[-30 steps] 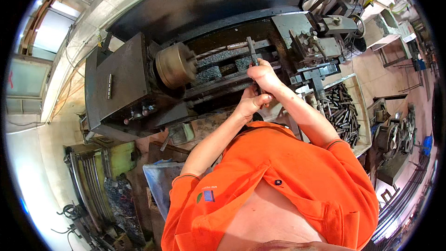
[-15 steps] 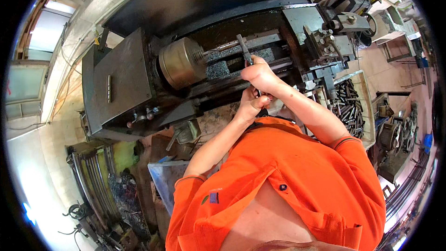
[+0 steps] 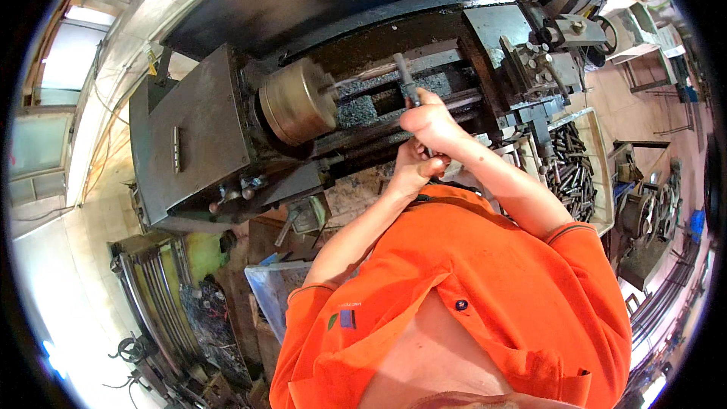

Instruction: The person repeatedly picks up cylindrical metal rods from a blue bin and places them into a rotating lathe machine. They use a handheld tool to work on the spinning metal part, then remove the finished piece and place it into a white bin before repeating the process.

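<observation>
We see one dark bar-shaped tool [image 3: 406, 76] in our right hand [image 3: 432, 120], that grip clamped around it, its far end jutting out above one lathe bed [image 3: 453, 104]. Our left hand [image 3: 413, 168] sits just below; we cannot tell its grip. We count one chuck [image 3: 297, 101], leftward, and one tray [image 3: 603, 168].

Right hand [image 3: 430, 121] is gripping a long grey tool [image 3: 404, 72], its far end reaching over the middle of the lathe [image 3: 201, 125]. Left hand [image 3: 418, 169] is curling just below, by the near edge, its hold partly hidden. Toward the lathe's left end, a brass-toned chuck [image 3: 294, 104] is showing blurred; beside it, metal chips [image 3: 357, 112] are lying. Off the near right corner, a pale crate [image 3: 603, 174] is holding dark metal pieces [image 3: 569, 163].
</observation>
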The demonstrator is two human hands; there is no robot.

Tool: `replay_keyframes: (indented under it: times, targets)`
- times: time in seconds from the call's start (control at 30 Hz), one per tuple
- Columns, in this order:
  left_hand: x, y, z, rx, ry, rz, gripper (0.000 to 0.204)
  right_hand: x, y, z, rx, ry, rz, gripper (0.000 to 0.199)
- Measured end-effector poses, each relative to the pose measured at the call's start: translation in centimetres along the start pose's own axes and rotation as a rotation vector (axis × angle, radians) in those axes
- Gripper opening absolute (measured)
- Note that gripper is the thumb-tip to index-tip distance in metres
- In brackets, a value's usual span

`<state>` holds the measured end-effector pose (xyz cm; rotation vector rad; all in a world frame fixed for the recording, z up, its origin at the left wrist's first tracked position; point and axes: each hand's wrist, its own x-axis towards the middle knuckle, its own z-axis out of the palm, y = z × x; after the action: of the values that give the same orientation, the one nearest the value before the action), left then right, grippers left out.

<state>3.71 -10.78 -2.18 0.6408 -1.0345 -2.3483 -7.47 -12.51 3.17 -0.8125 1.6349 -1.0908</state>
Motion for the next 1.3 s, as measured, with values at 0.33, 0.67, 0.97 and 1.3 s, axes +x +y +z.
replay_keyframes:
  times: [0.33, 0.67, 0.97, 1.3]
  targets:
    - [-0.3, 0.7, 0.6, 0.039, 0.011, 0.079, 0.052, -0.9, -1.9, 0.0, 0.084, -0.015, 0.077, 0.015]
    - [0.2, 0.6, 0.7, 0.086, 0.029, 0.023, 0.025, -0.3, -1.0, -0.1, 0.068, -0.008, -0.02, 0.016]
    - [-0.7, 1.6, -0.5, 0.102, 0.051, 0.045, 0.037, 0.4, -0.7, 1.8, -0.091, -0.018, -0.01, 0.024]
    - [-1.7, 1.6, 0.0, 0.104, 0.137, 0.048, 0.031, 0.6, -0.4, 1.8, -0.178, -0.076, -0.189, 0.016]
